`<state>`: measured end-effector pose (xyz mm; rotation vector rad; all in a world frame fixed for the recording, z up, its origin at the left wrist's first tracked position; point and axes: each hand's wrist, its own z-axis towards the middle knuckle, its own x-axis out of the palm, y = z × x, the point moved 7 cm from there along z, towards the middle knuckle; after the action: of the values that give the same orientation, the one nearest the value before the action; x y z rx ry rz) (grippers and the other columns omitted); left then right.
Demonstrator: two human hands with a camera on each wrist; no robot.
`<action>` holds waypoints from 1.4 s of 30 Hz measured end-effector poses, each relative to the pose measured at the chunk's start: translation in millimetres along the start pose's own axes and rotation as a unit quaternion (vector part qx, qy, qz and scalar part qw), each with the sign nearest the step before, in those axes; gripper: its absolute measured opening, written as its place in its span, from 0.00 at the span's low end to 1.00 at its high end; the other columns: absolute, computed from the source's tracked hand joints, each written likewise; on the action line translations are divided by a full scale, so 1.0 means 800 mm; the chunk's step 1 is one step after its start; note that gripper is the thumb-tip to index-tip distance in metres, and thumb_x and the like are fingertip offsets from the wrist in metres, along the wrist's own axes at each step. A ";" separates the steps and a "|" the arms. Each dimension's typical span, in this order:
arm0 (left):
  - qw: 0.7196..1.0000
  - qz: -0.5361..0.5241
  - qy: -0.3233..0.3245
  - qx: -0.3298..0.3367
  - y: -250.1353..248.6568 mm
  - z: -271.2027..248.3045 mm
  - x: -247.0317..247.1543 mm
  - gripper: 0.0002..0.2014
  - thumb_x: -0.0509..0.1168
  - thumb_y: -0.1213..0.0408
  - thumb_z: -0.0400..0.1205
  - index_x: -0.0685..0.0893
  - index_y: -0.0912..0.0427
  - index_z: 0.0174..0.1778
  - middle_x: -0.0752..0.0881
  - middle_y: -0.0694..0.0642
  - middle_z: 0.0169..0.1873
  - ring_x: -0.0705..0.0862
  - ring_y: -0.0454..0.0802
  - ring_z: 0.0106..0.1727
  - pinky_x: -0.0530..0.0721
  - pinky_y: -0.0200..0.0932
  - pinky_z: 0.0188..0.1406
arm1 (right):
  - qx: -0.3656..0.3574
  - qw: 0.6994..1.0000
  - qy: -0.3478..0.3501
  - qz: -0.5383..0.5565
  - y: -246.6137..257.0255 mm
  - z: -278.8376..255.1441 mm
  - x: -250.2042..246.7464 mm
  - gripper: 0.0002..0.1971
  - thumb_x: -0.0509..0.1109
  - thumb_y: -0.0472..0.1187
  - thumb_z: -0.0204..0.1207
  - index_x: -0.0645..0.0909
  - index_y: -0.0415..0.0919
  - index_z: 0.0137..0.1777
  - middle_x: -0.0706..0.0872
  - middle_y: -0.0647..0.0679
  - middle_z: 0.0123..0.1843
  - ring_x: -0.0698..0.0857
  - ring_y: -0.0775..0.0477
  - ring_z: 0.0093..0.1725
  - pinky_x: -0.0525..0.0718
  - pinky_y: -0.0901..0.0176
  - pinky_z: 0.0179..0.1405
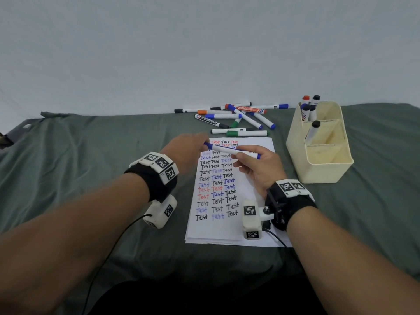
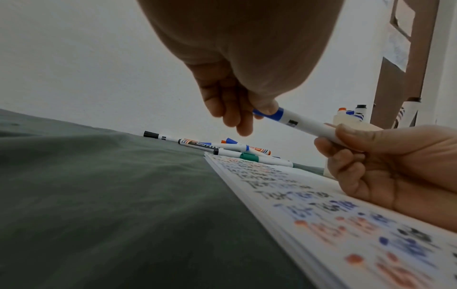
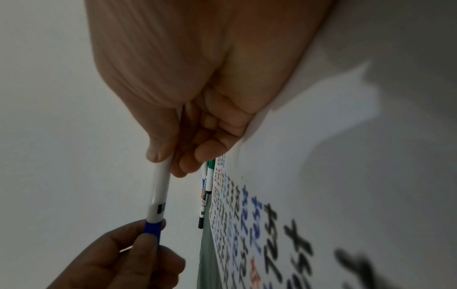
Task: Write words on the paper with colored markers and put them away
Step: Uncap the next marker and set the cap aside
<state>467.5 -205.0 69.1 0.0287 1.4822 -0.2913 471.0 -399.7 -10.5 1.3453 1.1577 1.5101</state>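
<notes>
A white marker with a blue cap [image 1: 229, 150] [image 2: 294, 121] [image 3: 158, 197] hangs level above the top of the paper [image 1: 254, 142]. My right hand [image 1: 259, 164] [image 3: 170, 148] grips its white barrel between thumb and fingers. My left hand [image 1: 193, 148] [image 2: 247, 109] pinches the blue cap [image 3: 152, 230] at the marker's left end. The cap still sits on the barrel. The paper [image 2: 333, 215] is covered with rows of "Test" in black, blue and red.
A pile of loose markers [image 1: 236, 118] lies beyond the paper near the wall. A cream organiser [image 1: 318, 142] with several markers standing in its back compartments sits to the right. Green cloth [image 1: 91, 155] covers the table.
</notes>
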 end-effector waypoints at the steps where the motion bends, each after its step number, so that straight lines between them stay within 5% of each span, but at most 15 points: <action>1: 1.000 -0.007 0.005 -0.008 0.000 0.002 0.000 0.07 0.58 0.61 0.89 0.82 0.51 0.57 0.81 0.46 0.36 0.77 0.42 0.35 0.69 0.38 0.31 | 0.001 1.000 -0.006 0.002 0.000 0.000 -0.001 0.07 0.80 0.36 0.74 0.93 0.47 0.49 0.94 0.37 0.46 0.92 0.44 0.39 0.87 0.61 0.36; 4: 0.998 -0.052 0.009 -0.031 0.001 0.005 0.009 0.11 0.59 0.56 0.88 0.80 0.52 0.64 0.84 0.48 0.41 0.81 0.45 0.39 0.74 0.39 0.33 | 0.010 0.999 -0.039 0.013 -0.001 0.000 -0.005 0.07 0.79 0.38 0.71 0.91 0.44 0.48 0.93 0.34 0.44 0.86 0.45 0.35 0.83 0.58 0.34; 7: 0.990 -0.112 0.063 -0.066 0.011 0.006 0.040 0.37 0.62 0.38 0.82 0.60 0.50 0.83 0.84 0.52 0.63 0.85 0.51 0.58 0.83 0.47 0.52 | 0.015 0.997 -0.067 0.028 -0.002 -0.002 -0.010 0.09 0.82 0.43 0.66 0.91 0.44 0.46 0.92 0.34 0.42 0.82 0.46 0.33 0.81 0.58 0.32; 9: 0.984 -0.035 0.156 -0.081 0.016 0.001 0.073 0.52 0.59 0.24 0.74 0.46 0.49 0.87 0.65 0.56 0.84 0.70 0.57 0.80 0.72 0.55 0.75 | 0.013 0.996 -0.088 0.027 -0.001 -0.003 -0.014 0.10 0.83 0.45 0.63 0.92 0.48 0.44 0.92 0.35 0.41 0.82 0.48 0.31 0.80 0.60 0.30; 11: 0.973 0.058 0.211 -0.068 0.018 -0.005 0.099 0.58 0.50 0.17 0.70 0.38 0.49 0.87 0.43 0.57 0.88 0.49 0.58 0.87 0.55 0.62 0.84 | 0.012 0.994 -0.101 0.029 0.000 -0.003 -0.017 0.11 0.84 0.46 0.60 0.92 0.50 0.44 0.92 0.36 0.40 0.81 0.49 0.30 0.80 0.60 0.29; 13: 0.969 0.077 0.226 -0.069 0.018 -0.009 0.112 0.58 0.46 0.16 0.69 0.33 0.49 0.86 0.33 0.58 0.86 0.38 0.60 0.87 0.45 0.66 0.83 | 0.017 0.994 -0.106 0.029 0.000 -0.003 -0.017 0.13 0.85 0.46 0.58 0.93 0.50 0.45 0.92 0.38 0.39 0.81 0.49 0.31 0.81 0.59 0.31; 16: 0.968 0.082 0.226 -0.073 0.018 -0.011 0.118 0.58 0.46 0.16 0.69 0.32 0.49 0.85 0.32 0.61 0.85 0.36 0.61 0.86 0.42 0.66 0.83 | 0.024 0.994 -0.103 0.021 0.001 -0.005 -0.016 0.16 0.86 0.45 0.57 0.94 0.49 0.47 0.89 0.43 0.35 0.80 0.50 0.32 0.81 0.58 0.34; 21: 0.964 0.081 0.239 -0.078 0.019 -0.010 0.116 0.58 0.46 0.16 0.68 0.32 0.48 0.85 0.31 0.62 0.85 0.35 0.61 0.86 0.42 0.66 0.83 | 0.003 0.995 -0.096 0.005 0.020 -0.012 -0.010 0.08 0.83 0.38 0.72 0.94 0.52 0.48 0.87 0.50 0.33 0.80 0.52 0.33 0.83 0.63 0.35; 23: 0.963 0.080 0.244 -0.078 0.021 -0.009 0.116 0.60 0.44 0.14 0.65 0.32 0.47 0.85 0.31 0.62 0.85 0.35 0.61 0.86 0.42 0.67 0.83 | -0.022 0.995 -0.091 -0.041 0.043 -0.015 0.000 0.06 0.81 0.40 0.75 0.94 0.53 0.48 0.91 0.51 0.39 0.86 0.53 0.38 0.87 0.63 0.43; 26: 0.961 0.064 0.256 -0.079 0.024 -0.008 0.117 0.67 0.38 0.09 0.54 0.31 0.44 0.84 0.30 0.60 0.85 0.34 0.60 0.86 0.41 0.66 0.82 | -0.086 0.985 -0.110 -0.097 0.102 -0.013 0.011 0.09 0.77 0.39 0.79 0.88 0.55 0.51 0.92 0.51 0.43 0.91 0.50 0.45 0.92 0.50 0.56; 30: 0.963 0.051 0.253 -0.079 0.025 -0.007 0.118 0.70 0.36 0.08 0.48 0.31 0.43 0.85 0.30 0.58 0.85 0.33 0.58 0.86 0.39 0.66 0.82 | -0.215 0.951 -0.173 -0.140 0.215 -0.013 -0.003 0.20 0.75 0.36 0.79 0.74 0.60 0.60 0.88 0.54 0.37 0.90 0.47 0.42 0.90 0.54 0.51; 33: 0.965 0.047 0.245 -0.076 0.024 -0.007 0.119 0.69 0.37 0.09 0.50 0.32 0.44 0.85 0.31 0.58 0.85 0.34 0.59 0.86 0.40 0.66 0.82 | -0.279 0.911 -0.221 -0.206 0.283 -0.019 -0.032 0.21 0.71 0.37 0.81 0.74 0.60 0.67 0.88 0.52 0.46 0.90 0.49 0.45 0.89 0.49 0.54; 37: 0.966 0.046 0.243 -0.074 0.022 -0.008 0.117 0.73 0.32 0.08 0.44 0.33 0.44 0.85 0.32 0.58 0.85 0.34 0.59 0.86 0.40 0.66 0.82 | -0.297 0.873 -0.246 -0.298 0.324 -0.024 -0.076 0.27 0.66 0.36 0.86 0.72 0.64 0.78 0.83 0.56 0.50 0.87 0.50 0.51 0.88 0.50 0.59; 42: 0.966 0.038 0.243 -0.075 0.023 -0.009 0.115 0.72 0.33 0.07 0.44 0.33 0.43 0.85 0.32 0.57 0.86 0.34 0.59 0.86 0.41 0.66 0.82 | -0.257 0.838 -0.248 -0.411 0.309 -0.019 -0.116 0.26 0.68 0.37 0.85 0.74 0.62 0.79 0.85 0.50 0.59 0.87 0.51 0.54 0.83 0.58 0.65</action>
<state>470.1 -202.0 -25.2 0.0382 1.9837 -0.1099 471.5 -557.6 201.7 0.6443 0.7435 0.6855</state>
